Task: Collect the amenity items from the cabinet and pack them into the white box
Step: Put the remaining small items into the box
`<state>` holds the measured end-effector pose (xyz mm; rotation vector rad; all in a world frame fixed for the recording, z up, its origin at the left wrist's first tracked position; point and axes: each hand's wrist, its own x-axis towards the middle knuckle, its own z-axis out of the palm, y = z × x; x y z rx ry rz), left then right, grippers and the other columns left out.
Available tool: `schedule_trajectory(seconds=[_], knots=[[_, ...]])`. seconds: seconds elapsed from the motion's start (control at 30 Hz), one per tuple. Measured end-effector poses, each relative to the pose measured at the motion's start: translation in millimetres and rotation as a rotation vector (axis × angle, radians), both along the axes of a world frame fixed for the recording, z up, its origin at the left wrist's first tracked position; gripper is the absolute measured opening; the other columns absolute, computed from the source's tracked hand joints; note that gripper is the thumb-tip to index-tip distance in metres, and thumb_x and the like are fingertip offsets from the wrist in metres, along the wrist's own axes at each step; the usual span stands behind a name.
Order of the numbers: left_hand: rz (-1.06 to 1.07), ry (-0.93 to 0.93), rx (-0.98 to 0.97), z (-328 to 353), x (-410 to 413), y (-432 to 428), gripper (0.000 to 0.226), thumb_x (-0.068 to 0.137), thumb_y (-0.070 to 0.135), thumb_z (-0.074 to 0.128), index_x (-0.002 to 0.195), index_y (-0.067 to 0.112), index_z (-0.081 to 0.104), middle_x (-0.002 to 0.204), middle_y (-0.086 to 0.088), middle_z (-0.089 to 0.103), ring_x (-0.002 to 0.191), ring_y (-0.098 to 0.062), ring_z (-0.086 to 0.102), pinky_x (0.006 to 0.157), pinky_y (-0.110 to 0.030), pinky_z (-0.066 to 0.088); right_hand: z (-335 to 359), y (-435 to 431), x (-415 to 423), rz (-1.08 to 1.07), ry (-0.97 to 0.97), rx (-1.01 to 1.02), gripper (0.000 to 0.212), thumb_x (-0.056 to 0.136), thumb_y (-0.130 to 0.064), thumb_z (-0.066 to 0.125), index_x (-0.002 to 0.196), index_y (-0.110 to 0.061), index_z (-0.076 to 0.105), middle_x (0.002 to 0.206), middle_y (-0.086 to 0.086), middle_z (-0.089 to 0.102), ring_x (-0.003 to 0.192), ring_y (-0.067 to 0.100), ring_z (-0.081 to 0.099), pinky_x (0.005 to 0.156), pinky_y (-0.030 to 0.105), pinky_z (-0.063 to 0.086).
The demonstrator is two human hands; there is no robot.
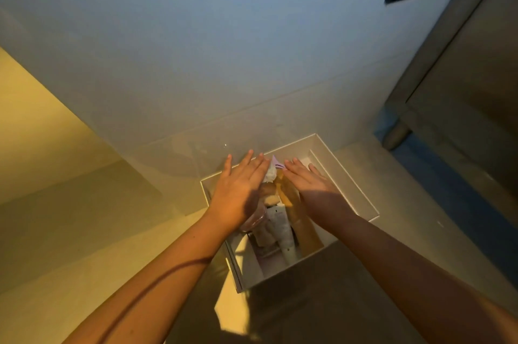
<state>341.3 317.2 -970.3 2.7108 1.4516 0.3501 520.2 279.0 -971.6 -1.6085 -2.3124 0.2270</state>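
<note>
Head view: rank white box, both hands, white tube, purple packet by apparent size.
1. white box
2. left hand and right hand, about alike
3. white tube, partly hidden
4. purple packet, mostly covered

the left forearm [157, 282] and right forearm [406, 265], both bare, reach forward and converge. the left hand [238, 189] lies palm down, fingers straight and slightly spread. the right hand [311, 184] sits just beside it, also flat, the 2 not touching.

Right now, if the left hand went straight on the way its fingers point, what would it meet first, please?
Probably the pale wall behind the white box: fingertips of the left hand already reach its far rim, though depth is unclear.
</note>
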Motion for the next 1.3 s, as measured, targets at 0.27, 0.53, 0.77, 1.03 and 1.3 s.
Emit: schedule_trajectory(seconds=[0.27,0.53,0.77,1.03,1.3], knots=[[0.065,0.096,-0.171,-49,5,5,0.076,0.087,0.02,0.058,0.147,0.018,0.013,0.155,-0.002,0.015,0.143,-0.018,0.0,0.107,-0.041,-0.016,-51,15,3,-0.041,0.01,-0.181,0.062,0.091,0.004,0.044,0.145,-0.016,0.022,0.154,0.006,0.018,0.142,0.019,0.011,0.113,0.029,0.005],[0.107,0.151,-0.184,-66,15,8,0.068,0.092,0.022,0.047,0.148,0.021,0.008,0.156,-0.001,0.01,0.142,-0.018,-0.005,0.103,-0.045,-0.018,-67,15,-10,-0.067,0.091,-0.324,0.06,0.094,0.0,0.038,0.146,-0.02,0.015,0.155,0.001,0.012,0.142,0.017,0.012,0.113,0.026,0.011],[0.09,0.219,-0.233,-70,10,3,0.061,0.097,0.045,0.029,0.148,0.022,0.003,0.156,-0.003,0.002,0.142,-0.022,-0.011,0.104,-0.043,-0.018,-70,12,-15,-0.116,-0.012,-0.483,0.059,0.098,-0.02,0.041,0.147,-0.026,0.01,0.156,0.0,0.006,0.139,0.031,0.019,0.113,0.041,0.021],[0.088,0.229,-0.195,-69,8,1,0.067,0.093,0.057,0.021,0.148,0.025,0.001,0.156,-0.001,-0.005,0.137,-0.018,-0.021,0.104,-0.044,-0.02,-66,13,-7,-0.1,-0.23,-0.387,0.06,0.098,-0.033,0.036,0.148,-0.018,0.006,0.156,0.008,0.006,0.142,0.027,0.005,0.112,0.05,0.003],[0.09,0.196,-0.2,-58,11,1,0.065,0.094,0.056,0.021,0.147,0.028,-0.003,0.154,0.003,-0.014,0.13,-0.014,-0.03,0.102,-0.039,-0.024,-63,17,2,-0.213,-0.237,-0.305,0.06,0.096,-0.048,0.026,0.147,-0.022,0.01,0.156,0.004,0.006,0.142,0.025,0.003,0.11,0.053,-0.004]])
